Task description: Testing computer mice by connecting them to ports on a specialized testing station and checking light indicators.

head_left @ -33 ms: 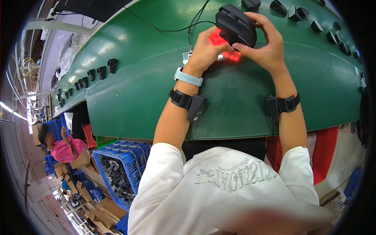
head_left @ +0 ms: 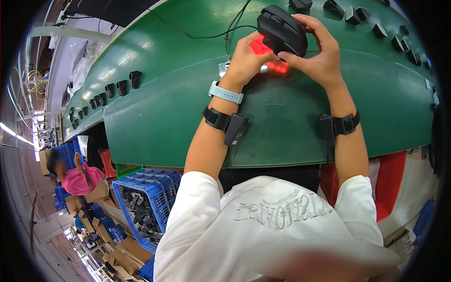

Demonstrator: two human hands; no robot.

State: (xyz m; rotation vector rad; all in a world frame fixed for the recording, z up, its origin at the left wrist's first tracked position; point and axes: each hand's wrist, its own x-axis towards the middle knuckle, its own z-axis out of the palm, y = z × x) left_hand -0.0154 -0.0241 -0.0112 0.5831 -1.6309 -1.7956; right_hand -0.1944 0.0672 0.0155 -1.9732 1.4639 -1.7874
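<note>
A black computer mouse (head_left: 283, 32) is held up over the green table, tilted, with its scroll wheel showing. My left hand (head_left: 246, 60) grips its near left side, the thumb below it and the other fingers partly hidden behind. My right hand (head_left: 321, 55) closes on its right edge, thumb at the lower end and forefinger along the top. Red light (head_left: 280, 67) glows on the table beneath the mouse and between my hands. A thin black cable (head_left: 206, 36) reaches from the left toward the mouse; its end is hidden. Beside my left wrist lies a small pale device (head_left: 222, 70).
Rows of small black parts stand at the left (head_left: 121, 87) and far right (head_left: 379, 31) of the green table (head_left: 164, 127). Below its edge are a blue crate (head_left: 164, 188) of dark parts and a red bin (head_left: 392, 188). A person in pink (head_left: 82, 180) is at left.
</note>
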